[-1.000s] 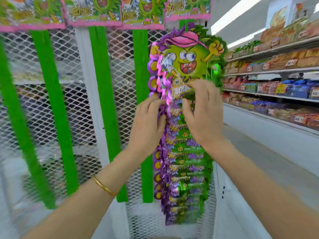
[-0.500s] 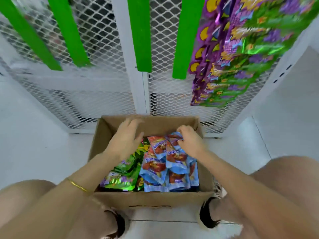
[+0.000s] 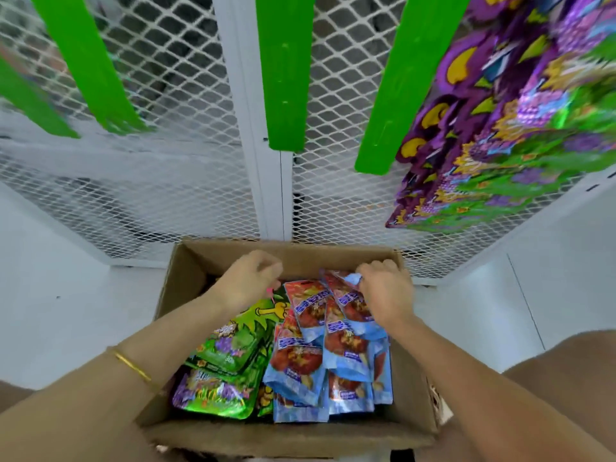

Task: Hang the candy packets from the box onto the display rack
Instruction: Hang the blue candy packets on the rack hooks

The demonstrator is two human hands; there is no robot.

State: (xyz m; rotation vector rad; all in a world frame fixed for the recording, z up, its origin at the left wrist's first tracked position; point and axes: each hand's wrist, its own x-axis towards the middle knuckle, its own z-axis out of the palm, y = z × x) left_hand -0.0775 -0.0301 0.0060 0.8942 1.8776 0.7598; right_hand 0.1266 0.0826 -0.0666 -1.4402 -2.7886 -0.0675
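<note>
My hands have left the white mesh display rack (image 3: 186, 95) for the brown cardboard box (image 3: 290, 435); right hand (image 3: 383, 291) pinches a blue-and-red foil candy packet (image 3: 348, 300) at its far-right corner; left hand (image 3: 248, 281) curled, hold unclear; next hanging starts.

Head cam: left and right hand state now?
Left hand: fingers curled over the box; cannot tell whether it holds anything.
Right hand: closed, pinching the top of a blue packet.
</note>
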